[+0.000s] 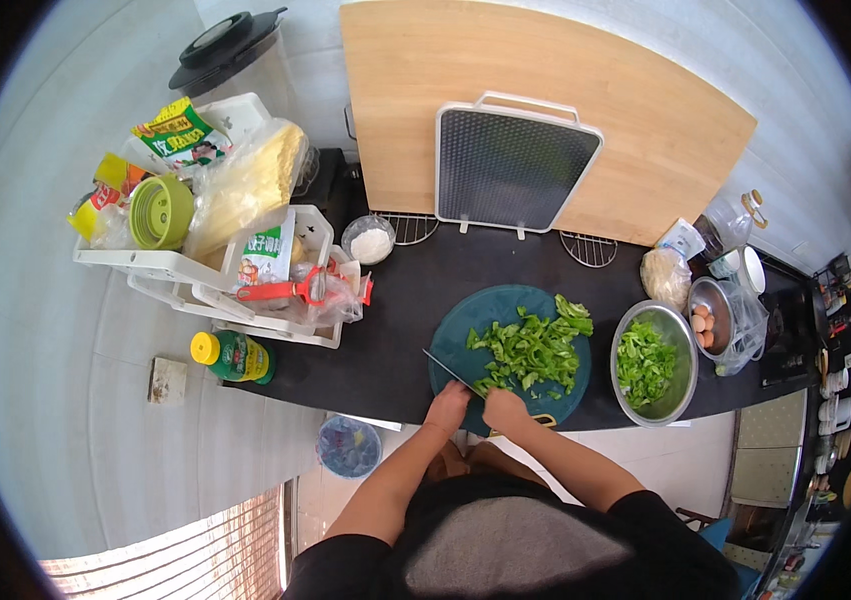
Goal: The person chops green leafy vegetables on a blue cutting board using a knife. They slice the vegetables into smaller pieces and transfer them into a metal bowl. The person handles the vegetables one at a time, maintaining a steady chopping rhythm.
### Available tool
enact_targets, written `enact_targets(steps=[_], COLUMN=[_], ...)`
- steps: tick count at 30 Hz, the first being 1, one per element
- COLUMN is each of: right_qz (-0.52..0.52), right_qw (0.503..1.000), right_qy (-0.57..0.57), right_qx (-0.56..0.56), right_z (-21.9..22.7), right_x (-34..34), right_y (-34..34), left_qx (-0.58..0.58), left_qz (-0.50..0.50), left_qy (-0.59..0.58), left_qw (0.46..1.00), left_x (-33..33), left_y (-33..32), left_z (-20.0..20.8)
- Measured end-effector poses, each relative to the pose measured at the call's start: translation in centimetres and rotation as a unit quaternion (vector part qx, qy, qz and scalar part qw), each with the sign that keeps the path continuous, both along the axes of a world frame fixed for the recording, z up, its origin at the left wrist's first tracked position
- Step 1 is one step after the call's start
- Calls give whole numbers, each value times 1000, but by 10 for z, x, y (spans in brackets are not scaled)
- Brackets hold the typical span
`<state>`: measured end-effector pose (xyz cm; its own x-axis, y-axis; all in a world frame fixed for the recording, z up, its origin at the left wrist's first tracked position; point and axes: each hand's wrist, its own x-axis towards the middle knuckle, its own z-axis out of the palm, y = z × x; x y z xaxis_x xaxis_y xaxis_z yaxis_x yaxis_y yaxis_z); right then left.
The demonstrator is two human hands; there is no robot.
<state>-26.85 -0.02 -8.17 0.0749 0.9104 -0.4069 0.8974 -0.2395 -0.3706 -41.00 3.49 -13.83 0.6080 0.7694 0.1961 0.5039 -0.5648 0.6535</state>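
Note:
A knife (451,369) points up and to the left over the near edge of a round dark green cutting board (453,318). My right hand (506,409) is closed round its handle. Beside the blade, my left hand (449,405) has its fingers bunched together at the board's edge; what they hold, if anything, is hidden. Chopped leafy greens (535,348) lie heaped over the board's middle and right, with a few pieces next to my right hand. More cut greens (644,362) fill part of a steel bowl (687,385) to the right.
Brown eggs (702,325) sit in a smaller steel bowl (716,292) at the right. White baskets (160,263) with packets and a red peeler (280,290) crowd the left, near a green bottle (242,358). A grey board (517,168) leans at the back.

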Motion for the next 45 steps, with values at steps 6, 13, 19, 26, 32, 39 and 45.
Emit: enact_targets(steps=[6, 13, 19, 26, 32, 39, 45], right_qz=[-77, -138, -95, -30, -96, -199, -310], right_qw=[992, 989, 995, 999, 992, 971, 929], right_qy=[60, 51, 18, 13, 43, 87, 99], right_qx=[82, 33, -9, -23, 69, 104, 174], right_z=[-8, 22, 12, 3, -20, 45, 56], right_x=[16, 20, 13, 5, -5, 51, 104], right_y=[-1, -39, -44, -23, -4, -33, -78], left_qx=[1, -26, -14, 8, 31, 65, 71], left_qz=[-8, 28, 18, -5, -13, 23, -1], left_qy=[-58, -68, -44, -28, 24, -36, -73], left_qw=[998, 997, 999, 1000, 999, 997, 995], left_x=[-8, -4, -3, -2, 1, 36, 124], left_y=[8, 11, 10, 10, 12, 25, 75], left_z=[1, -4, -1, -4, 6, 37, 81])
